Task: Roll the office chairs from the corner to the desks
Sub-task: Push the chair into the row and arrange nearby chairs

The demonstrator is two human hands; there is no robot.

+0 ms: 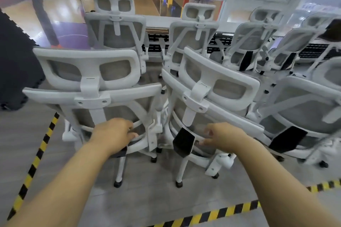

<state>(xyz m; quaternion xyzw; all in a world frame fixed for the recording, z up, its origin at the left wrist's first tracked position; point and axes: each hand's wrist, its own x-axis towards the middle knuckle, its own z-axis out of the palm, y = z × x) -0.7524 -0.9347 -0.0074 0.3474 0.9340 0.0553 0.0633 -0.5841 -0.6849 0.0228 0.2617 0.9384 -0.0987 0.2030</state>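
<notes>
Chair back (92, 96) in left hand (112, 132)

bright daylight, soft overall blur (edges bowed by wide-angle).

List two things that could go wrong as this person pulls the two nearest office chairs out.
The near left chair and near right chair stand tightly together, so armrests or caster legs may snag. The left hand grips a thin back bar and the right hand is at the other frame; fingers could get pinched.
</notes>
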